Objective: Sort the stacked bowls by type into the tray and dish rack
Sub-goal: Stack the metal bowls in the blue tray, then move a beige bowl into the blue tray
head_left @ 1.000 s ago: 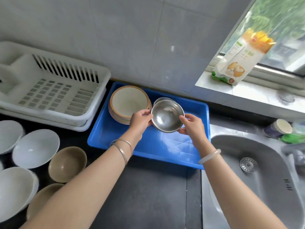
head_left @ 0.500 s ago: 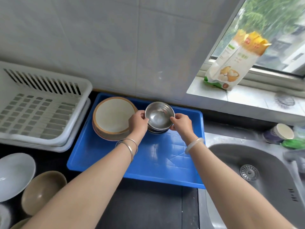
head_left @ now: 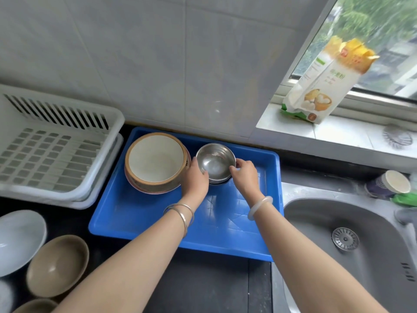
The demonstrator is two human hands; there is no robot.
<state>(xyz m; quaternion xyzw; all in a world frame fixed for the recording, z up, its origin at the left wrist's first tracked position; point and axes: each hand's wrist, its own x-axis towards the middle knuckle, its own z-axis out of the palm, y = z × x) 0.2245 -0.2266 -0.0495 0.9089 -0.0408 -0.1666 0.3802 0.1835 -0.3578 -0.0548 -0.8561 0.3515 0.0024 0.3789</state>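
Observation:
A small steel bowl (head_left: 214, 162) sits on top of a short stack of steel bowls at the back of the blue tray (head_left: 158, 224). My left hand (head_left: 195, 177) grips its left rim and my right hand (head_left: 244, 171) pinches its right rim. Left of it in the tray stands a stack of brown-rimmed cream bowls (head_left: 155, 162). The white dish rack (head_left: 52, 152) stands left of the tray with nothing in it. On the counter at the lower left are a white bowl (head_left: 19, 240) and brown bowls (head_left: 57, 265).
A steel sink (head_left: 352, 245) with a drain lies right of the tray. A flour bag (head_left: 325, 84) leans on the window sill. A paper cup (head_left: 388, 185) and a green item sit behind the sink. A tiled wall runs behind.
Both hands have carried the steel bowl back and down onto the steel stack in the tray. The camera view has shifted, so the loose bowls at the left show less.

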